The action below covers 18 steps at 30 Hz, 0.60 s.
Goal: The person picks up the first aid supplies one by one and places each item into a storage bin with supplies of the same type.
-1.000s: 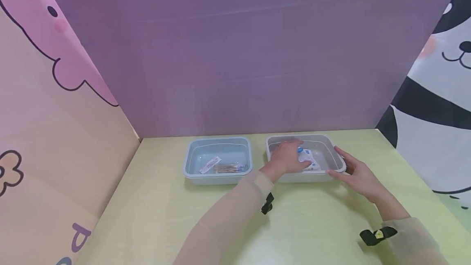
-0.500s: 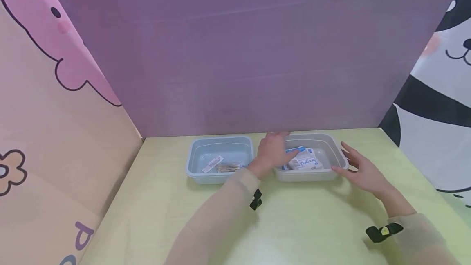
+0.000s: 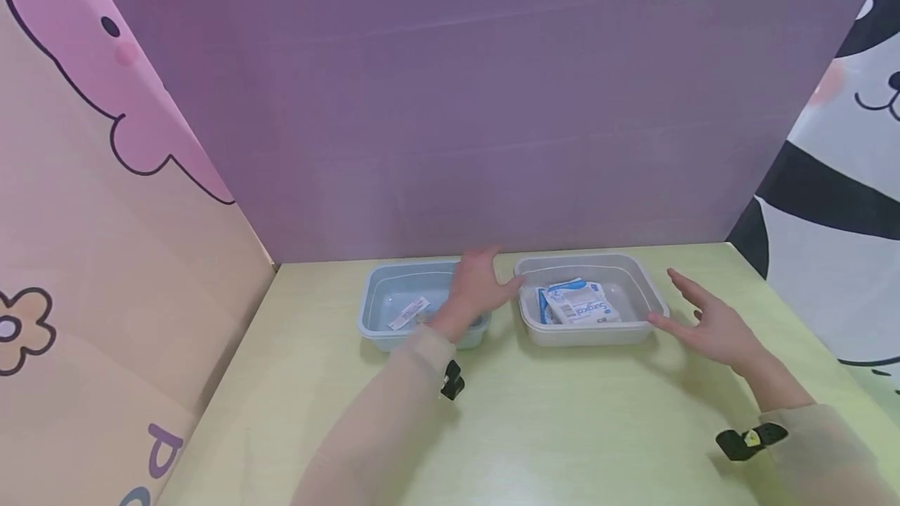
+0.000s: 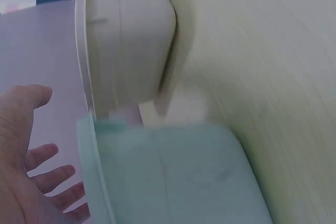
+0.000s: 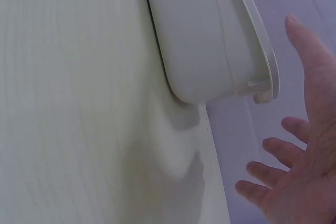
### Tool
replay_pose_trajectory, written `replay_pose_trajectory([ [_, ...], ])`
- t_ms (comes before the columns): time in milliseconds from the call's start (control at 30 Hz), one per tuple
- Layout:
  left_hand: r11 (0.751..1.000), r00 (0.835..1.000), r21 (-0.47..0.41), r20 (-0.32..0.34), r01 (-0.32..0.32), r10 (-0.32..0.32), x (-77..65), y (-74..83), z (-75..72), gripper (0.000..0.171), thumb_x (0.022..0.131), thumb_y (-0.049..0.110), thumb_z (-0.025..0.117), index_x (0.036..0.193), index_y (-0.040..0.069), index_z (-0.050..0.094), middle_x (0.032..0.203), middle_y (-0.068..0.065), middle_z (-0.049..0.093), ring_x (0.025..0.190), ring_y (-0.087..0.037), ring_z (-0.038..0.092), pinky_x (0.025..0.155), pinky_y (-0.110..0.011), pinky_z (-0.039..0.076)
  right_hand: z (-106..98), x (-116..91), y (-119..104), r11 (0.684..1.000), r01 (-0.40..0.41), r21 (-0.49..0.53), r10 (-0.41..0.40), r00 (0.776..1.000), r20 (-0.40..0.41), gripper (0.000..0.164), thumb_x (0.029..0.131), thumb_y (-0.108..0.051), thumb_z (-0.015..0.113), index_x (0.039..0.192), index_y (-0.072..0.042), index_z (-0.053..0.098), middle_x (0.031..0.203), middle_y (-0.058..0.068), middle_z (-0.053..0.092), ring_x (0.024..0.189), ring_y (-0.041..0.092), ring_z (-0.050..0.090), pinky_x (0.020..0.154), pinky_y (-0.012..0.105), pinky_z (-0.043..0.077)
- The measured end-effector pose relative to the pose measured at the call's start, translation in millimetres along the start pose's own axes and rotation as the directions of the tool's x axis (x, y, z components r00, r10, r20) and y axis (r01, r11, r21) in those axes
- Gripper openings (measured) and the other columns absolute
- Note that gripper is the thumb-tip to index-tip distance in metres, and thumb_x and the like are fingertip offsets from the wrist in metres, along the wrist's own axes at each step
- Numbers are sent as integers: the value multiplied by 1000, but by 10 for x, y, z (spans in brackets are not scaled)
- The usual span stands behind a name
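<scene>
My left hand [image 3: 476, 287] hovers over the right side of the light blue tray [image 3: 376, 336], thumb spread wide and nothing held. In the left wrist view its fingers [image 4: 50, 181] are spread beside the blue rim. My right hand [image 3: 719, 330] is beside the right end of the grey-white tray [image 3: 591, 334], fingers apart and empty. The right wrist view shows a gap between the thumb and the tray's rim [image 5: 265, 40]. White and blue packets [image 3: 582, 303], one printed "Surgical", lie in the grey-white tray. A small white printed packet [image 3: 408, 313] lies in the blue tray; my left hand covers much of the rest.
Both trays stand side by side near the back edge of the pale yellow-green table [image 3: 548, 420]. A purple panel [image 3: 450, 100] rises behind them. Printed panels with cartoon figures flank the table on the left and right.
My left hand has lifted out of the grey-white tray and moved left over the blue one, uncovering the packets. My right hand has drawn slightly away from the tray's right end.
</scene>
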<state>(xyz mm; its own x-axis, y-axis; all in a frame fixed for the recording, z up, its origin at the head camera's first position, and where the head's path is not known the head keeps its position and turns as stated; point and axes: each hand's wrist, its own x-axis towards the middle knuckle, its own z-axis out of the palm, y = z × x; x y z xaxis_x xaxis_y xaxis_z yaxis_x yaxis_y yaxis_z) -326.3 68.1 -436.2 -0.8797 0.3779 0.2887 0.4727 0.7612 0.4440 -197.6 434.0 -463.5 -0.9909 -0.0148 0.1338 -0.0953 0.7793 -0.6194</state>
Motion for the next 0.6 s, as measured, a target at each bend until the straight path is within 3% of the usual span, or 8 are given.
replay_pose_trajectory([
  [267,999,999,6,-20,46,-46,-117,-318,-270,63,98,48,70,150,15,59,149,-8,66,140,-36,57,115,-48,49,-104,-69,101,992,-42,-122,41,999,-11,99,99,-47,73,169,-4,19,172,35,16,139,71,36,103,83,37],
  [433,998,995,-44,-83,55,-59,-156,-476,-418,62,95,43,74,150,17,60,147,-9,68,136,-38,61,110,-51,52,-194,-109,195,989,-51,-137,46,998,-36,99,98,-48,74,169,-2,20,172,34,15,143,71,31,100,82,35],
  [600,993,991,-77,-84,95,-101,-214,-629,-499,65,95,44,77,152,19,59,151,-9,64,140,-36,59,113,-52,51,-205,-147,249,987,-36,-154,27,998,-59,98,97,-47,75,167,0,24,172,36,14,142,72,32,99,80,36],
])
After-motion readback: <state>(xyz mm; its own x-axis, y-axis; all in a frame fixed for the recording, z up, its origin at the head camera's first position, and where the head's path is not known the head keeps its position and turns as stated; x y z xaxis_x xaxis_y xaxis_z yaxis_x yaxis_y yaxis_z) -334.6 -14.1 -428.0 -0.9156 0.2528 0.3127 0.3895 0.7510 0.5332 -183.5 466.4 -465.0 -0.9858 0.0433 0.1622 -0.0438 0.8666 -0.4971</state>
